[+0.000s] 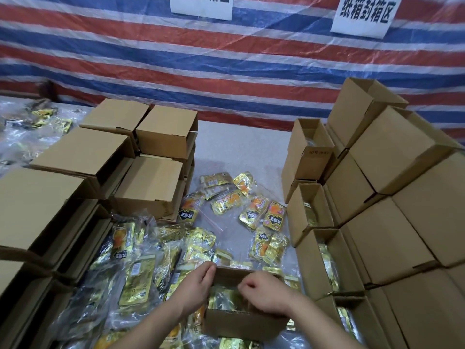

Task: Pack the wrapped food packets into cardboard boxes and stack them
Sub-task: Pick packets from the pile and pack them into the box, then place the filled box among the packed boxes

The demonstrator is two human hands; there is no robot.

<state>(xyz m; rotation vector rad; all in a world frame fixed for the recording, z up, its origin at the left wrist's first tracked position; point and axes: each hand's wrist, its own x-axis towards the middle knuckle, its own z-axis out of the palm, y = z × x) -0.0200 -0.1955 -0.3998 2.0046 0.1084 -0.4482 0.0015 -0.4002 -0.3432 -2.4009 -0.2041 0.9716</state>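
Observation:
A small open cardboard box [241, 322] stands in front of me on the table, with gold wrapped packets [224, 299] inside it. My left hand [195, 284] rests flat against the box's left wall, fingers straight. Over the box's opening, my right hand [264, 292] has its fingers curled down onto the packets inside. Loose gold and orange food packets [261, 212] lie scattered on the table beyond the box, and more of them [136, 280] are heaped in clear bags to its left.
Stacks of closed cardboard boxes [153, 182] stand at the left. At the right, rows of boxes [387, 238] lie on their sides, some showing packets. A striped tarp [226, 66] with white signs hangs behind. More bagged packets [42, 119] lie far left.

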